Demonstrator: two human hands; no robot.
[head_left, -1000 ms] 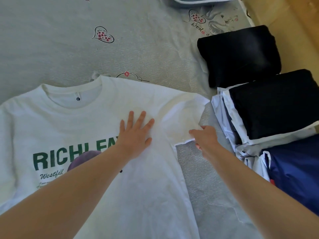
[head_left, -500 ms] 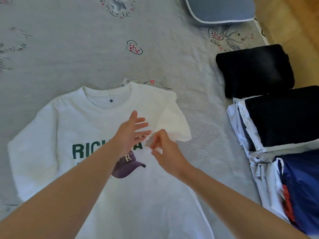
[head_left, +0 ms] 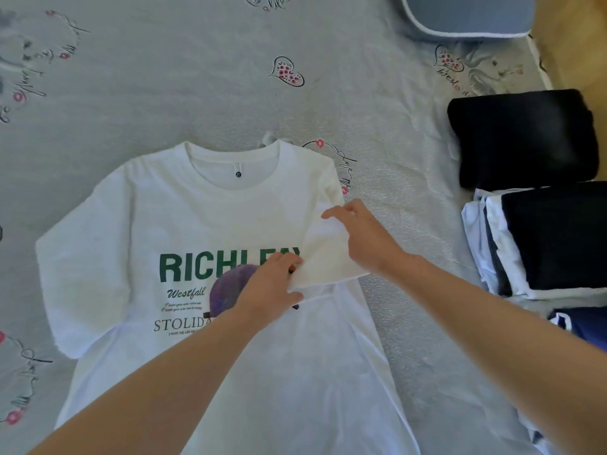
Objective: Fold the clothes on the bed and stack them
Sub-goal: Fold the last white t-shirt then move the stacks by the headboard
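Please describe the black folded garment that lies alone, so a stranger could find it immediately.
Look at the right edge of the bed, below the blue pillow. The black folded garment lies there alone on the sheet, whereas the other black piece nearer the person sits atop a stack of white clothes.

This is a bedroom in a home: a bed (head_left: 197,93) covered with a grey sheet printed with hearts, a blue pillow (head_left: 466,14) at its far right, and folded clothes (head_left: 542,224) stacked along the right edge.

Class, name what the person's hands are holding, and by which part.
The white T-shirt, by its folded-in sleeve: left hand pinches its hem; right hand presses on top.
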